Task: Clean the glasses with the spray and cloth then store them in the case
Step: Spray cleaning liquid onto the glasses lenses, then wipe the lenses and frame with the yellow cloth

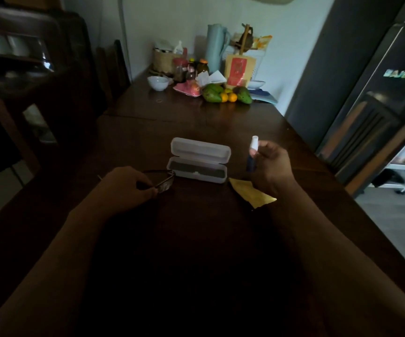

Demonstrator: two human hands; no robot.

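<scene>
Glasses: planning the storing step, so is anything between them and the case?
Nothing visible. The dark-framed glasses, held in the left hand, are right beside the white plastic case, whose lid stands open. The yellow cloth lies off to the case's right, clear of that path.

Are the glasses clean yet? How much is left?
Looks early. Done: the case is open. In hand: the left hand holds the glasses, the right hand grips the spray bottle. Left: spraying, wiping with the yellow cloth, which lies by the case, then putting the glasses in the case.
</scene>
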